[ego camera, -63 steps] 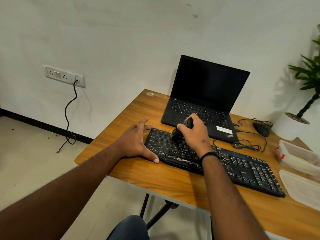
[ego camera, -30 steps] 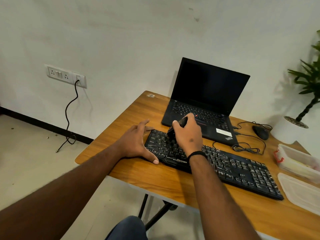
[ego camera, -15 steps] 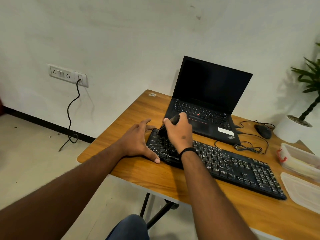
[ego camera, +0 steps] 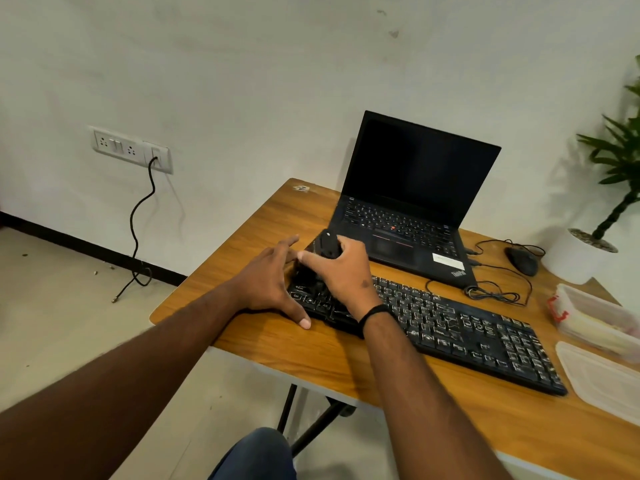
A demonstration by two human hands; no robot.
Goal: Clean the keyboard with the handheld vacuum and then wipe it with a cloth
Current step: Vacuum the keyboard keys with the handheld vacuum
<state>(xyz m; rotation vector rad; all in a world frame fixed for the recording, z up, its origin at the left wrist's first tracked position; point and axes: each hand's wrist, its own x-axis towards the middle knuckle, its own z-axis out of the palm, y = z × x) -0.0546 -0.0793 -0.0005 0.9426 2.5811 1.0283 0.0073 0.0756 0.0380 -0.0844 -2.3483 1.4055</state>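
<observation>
My right hand (ego camera: pixel 341 271) is curled round the small black handheld vacuum (ego camera: pixel 320 252), fingers clamped on its body with the index finger stretched along its left side; its lower end is down on the far-left keys of the keyboard (ego camera: pixel 450 327). My left hand (ego camera: pixel 268 282) lies flat and spread just beside that same left end, fingers straight and apart, the thumb (ego camera: pixel 299 315) pressed on the table (ego camera: pixel 311 358) at the keyboard's near-left corner, the fingertips close to the vacuum; whether they touch it I cannot tell.

Outward from there: one black keyboard lying slantwise across the wooden table, one open laptop (ego camera: pixel 412 199) behind it with a dark screen, one mouse (ego camera: pixel 523 259) to the laptop's right with its cable (ego camera: pixel 495 292) coiled near the keyboard's far edge. At the right edge I count two clear plastic containers (ego camera: pixel 595 323), one behind the other, and one potted plant (ego camera: pixel 595 244) by the wall. One wall socket strip (ego camera: pixel 130 148) on the left has one black cord (ego camera: pixel 138 230) hanging to the floor.
</observation>
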